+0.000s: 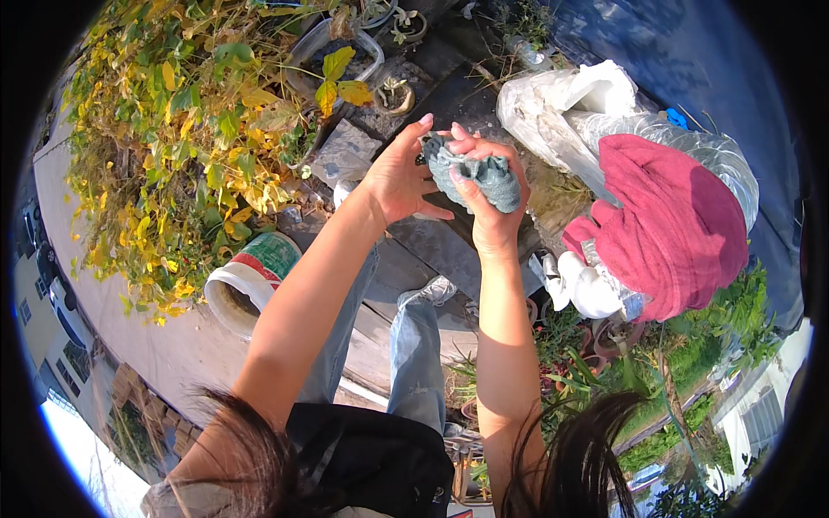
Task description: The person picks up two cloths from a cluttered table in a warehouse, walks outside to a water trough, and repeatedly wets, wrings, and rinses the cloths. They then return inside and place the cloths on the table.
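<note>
Cloth (490, 183) abv sunlit outdr grnd (164, 350)

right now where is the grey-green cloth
In the head view, the grey-green cloth is bunched in the right hand, just above centre, between the left hand and the dark pink cloth.

The cloth rag (490, 182) in the right hand (496, 220) is looking matt and rough, while right of this grip wrinkled plastic sheeting (639, 125) is shining beside a matt towel (678, 224).
</note>
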A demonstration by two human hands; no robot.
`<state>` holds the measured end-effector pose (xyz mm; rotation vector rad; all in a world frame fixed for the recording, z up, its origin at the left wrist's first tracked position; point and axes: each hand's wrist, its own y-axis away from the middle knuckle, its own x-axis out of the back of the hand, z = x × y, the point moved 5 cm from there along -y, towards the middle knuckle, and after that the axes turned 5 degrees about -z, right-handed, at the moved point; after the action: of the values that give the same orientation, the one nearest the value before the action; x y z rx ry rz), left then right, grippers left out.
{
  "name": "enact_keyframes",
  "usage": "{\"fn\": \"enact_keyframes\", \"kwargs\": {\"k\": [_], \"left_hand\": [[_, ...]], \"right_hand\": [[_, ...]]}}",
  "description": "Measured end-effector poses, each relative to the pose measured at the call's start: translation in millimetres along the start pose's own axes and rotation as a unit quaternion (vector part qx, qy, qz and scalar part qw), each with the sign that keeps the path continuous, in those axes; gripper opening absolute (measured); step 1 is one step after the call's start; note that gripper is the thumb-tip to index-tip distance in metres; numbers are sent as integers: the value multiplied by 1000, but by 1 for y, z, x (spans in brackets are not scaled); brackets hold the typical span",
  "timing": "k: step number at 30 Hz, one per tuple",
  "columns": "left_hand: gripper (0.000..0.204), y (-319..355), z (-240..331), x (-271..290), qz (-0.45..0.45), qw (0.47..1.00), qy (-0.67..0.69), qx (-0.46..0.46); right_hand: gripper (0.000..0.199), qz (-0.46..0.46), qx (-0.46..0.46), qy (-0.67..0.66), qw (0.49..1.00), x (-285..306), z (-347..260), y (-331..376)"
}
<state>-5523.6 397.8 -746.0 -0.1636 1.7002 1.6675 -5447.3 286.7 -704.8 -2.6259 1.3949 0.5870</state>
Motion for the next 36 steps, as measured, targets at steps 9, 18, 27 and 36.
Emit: {"fn": "enact_keyframes", "kwargs": {"k": [9,18,27,36], "left_hand": [[26,97,31,-79,-107,653,-407,-630],[19,125,-23,-99,-303,295,-612,-668],[11,91,-77,-71,-322,141,-697,-625],[10,27,-157,-53,-399,110,-793,-448]], "right_hand": [[55,147,-195,-464,851,-37,6,19],[30,-155,-469,-235,837,-32,-21,0],[34,-211,-454,207,840,-21,-3,6],[40,-130,-459,416,774,30,28,42]]}}
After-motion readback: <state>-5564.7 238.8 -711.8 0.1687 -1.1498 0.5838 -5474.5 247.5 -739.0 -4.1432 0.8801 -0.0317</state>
